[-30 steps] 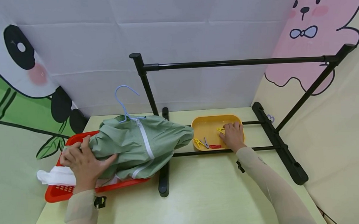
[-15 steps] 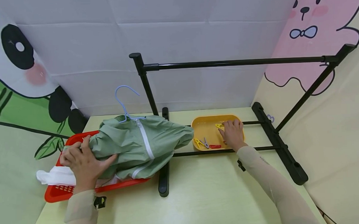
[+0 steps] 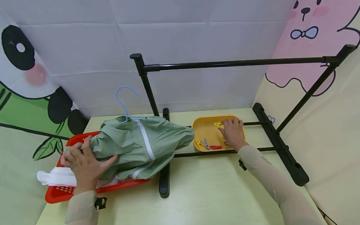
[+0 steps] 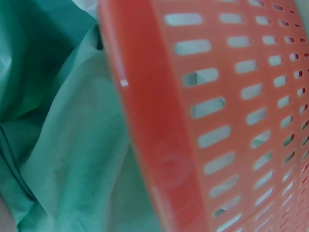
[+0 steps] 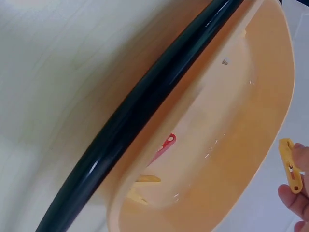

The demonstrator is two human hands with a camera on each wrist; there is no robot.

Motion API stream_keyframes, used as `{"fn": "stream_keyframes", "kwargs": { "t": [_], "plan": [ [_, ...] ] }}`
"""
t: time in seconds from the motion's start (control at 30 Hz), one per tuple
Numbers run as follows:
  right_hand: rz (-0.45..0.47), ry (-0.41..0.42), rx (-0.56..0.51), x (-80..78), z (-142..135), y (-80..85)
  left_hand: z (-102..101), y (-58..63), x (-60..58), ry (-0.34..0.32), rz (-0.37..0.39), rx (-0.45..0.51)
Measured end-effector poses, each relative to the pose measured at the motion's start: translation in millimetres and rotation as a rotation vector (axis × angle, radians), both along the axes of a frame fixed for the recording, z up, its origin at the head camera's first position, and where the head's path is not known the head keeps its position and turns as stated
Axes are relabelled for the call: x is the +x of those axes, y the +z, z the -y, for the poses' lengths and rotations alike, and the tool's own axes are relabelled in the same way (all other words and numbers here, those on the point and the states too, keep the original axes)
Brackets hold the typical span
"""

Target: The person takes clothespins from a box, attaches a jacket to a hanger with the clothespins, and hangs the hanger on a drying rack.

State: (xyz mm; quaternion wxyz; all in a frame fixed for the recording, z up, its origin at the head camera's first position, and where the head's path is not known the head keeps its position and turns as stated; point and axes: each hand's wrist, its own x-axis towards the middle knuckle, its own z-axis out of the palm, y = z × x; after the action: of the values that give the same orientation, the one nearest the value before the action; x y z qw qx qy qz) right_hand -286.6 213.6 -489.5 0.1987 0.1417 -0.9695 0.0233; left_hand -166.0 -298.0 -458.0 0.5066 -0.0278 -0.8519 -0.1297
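Note:
A green jacket with a white zip lies over the red basket, and a blue hanger sticks out of its neck. My left hand rests on the jacket's left part with the thumb spread away from the fingers. Over the yellow tray, my right hand pinches a yellow clothespin between thumb and fingers. Several more clothespins lie in the tray, among them a yellow one, a grey one and a red one.
A black rack stands on the table, with a high top bar and two low bars. The front low bar runs along the tray's near edge. White cloth hangs out of the basket's left side.
My right hand has shifted slightly, and the yellow clothespin in it has moved a little left and farther from me. The left hand and the jacket stay where they were.

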Motion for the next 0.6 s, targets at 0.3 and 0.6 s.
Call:
{"fn": "stream_keyframes", "kwargs": {
  "t": [0.3,0.6],
  "plan": [
    [-0.032,0.027,-0.006,0.7,1,5.3,-1,1.7,2.5,0.0,0.014,-0.004],
    [-0.088,0.085,0.002,2.0,3,12.7,-1,2.3,2.9,0.001,0.008,-0.004]
  ]
}}
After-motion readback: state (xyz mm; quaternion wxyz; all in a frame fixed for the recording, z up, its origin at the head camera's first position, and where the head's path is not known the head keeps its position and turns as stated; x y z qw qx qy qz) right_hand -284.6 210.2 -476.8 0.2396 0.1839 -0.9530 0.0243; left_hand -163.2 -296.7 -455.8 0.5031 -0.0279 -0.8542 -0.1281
